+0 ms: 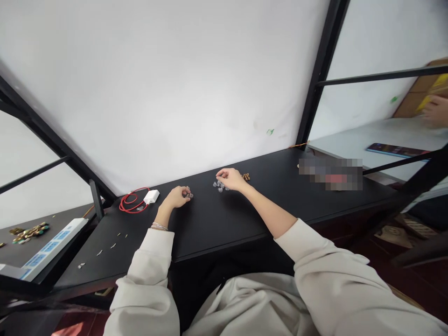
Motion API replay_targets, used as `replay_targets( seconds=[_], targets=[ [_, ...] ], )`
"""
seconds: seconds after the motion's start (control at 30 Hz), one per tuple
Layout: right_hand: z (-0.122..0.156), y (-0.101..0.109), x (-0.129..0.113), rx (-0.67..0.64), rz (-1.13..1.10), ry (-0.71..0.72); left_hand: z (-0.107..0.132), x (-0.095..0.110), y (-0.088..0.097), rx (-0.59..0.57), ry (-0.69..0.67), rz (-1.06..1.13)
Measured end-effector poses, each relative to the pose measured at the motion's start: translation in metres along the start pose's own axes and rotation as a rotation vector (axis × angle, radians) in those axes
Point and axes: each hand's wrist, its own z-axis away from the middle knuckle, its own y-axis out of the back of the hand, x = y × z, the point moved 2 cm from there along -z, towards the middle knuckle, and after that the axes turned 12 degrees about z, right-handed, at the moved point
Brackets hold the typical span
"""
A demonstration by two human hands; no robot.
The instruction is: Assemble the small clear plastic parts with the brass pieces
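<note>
My left hand [178, 197] rests low over the black tabletop, its fingers curled around a few small greyish clear pieces [191, 196]. Which of these it grips and which just lie against the fingertips is hard to see. To its right, my right hand [231, 179] hovers over a loose cluster of similar small clear pieces [220, 189]. Its thumb and forefinger are closed in a pinch; what sits between the tips is too small to make out. Just beyond that wrist lies a group of small gold-coloured pieces [247, 176].
A white charger [151, 196] with a coiled red cable [128, 203] lies left on the black table [217, 224]. Small scraps [100, 253] are scattered nearer. A power strip [52, 247] stands left. A co-worker's hand [436, 111] and a phone [395, 149] appear right, beyond black frame posts.
</note>
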Motion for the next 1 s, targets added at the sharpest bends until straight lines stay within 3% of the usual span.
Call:
replay_targets(
  seconds=[0.1,0.33,0.63,1.0],
  targets=[
    [0.001,-0.002,-0.002,-0.01,-0.015,0.015,-0.003,-0.006,-0.001,-0.016,0.017,0.025],
    [0.003,0.0,-0.006,-0.021,-0.021,0.037,-0.016,-0.022,-0.002,0.2,0.065,-0.009],
    [0.004,-0.002,-0.009,-0.053,-0.026,0.046,-0.03,-0.027,-0.015,0.25,0.036,0.039],
    [0.005,-0.003,-0.008,-0.073,-0.034,0.05,-0.032,-0.031,-0.018,0.274,0.047,0.417]
  ],
)
